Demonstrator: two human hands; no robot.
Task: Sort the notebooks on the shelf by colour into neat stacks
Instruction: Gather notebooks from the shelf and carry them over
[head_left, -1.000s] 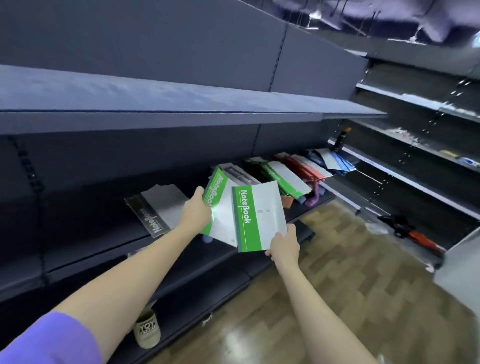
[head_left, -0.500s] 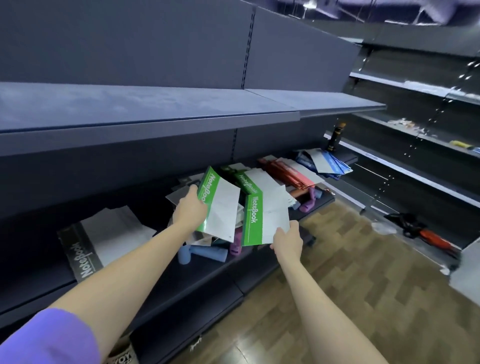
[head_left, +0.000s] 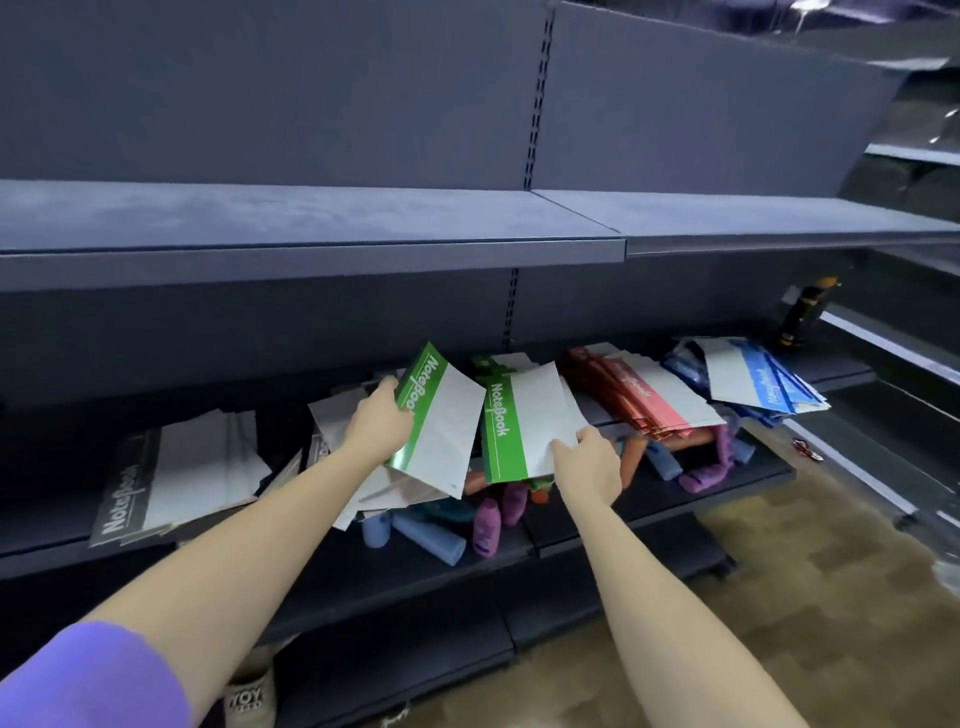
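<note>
My left hand (head_left: 378, 425) grips a green-and-white notebook (head_left: 441, 426) by its green spine, tilted above the lower shelf (head_left: 597, 530). My right hand (head_left: 589, 460) pinches the lower right corner of a second green-and-white notebook (head_left: 524, 426) just right of the first. Behind them a green stack (head_left: 485, 364) peeks out. A black-and-white notebook stack (head_left: 176, 475) lies at the left, a grey loose pile (head_left: 332, 431) under my left hand, a red stack (head_left: 644, 397) to the right, and a blue stack (head_left: 758, 382) at the far right.
Blue, purple and orange tube-shaped toys (head_left: 488, 519) lie along the shelf's front under the notebooks. The upper shelf (head_left: 311, 223) overhangs the work area. A dark bottle (head_left: 802, 312) stands at the far right. A cup marked TOY (head_left: 249, 699) sits on the wood floor (head_left: 779, 597).
Both hands have carried the two green notebooks rightward and deeper over the shelf, toward the green stack. The view has shifted right, so the black stack now sits further left.
</note>
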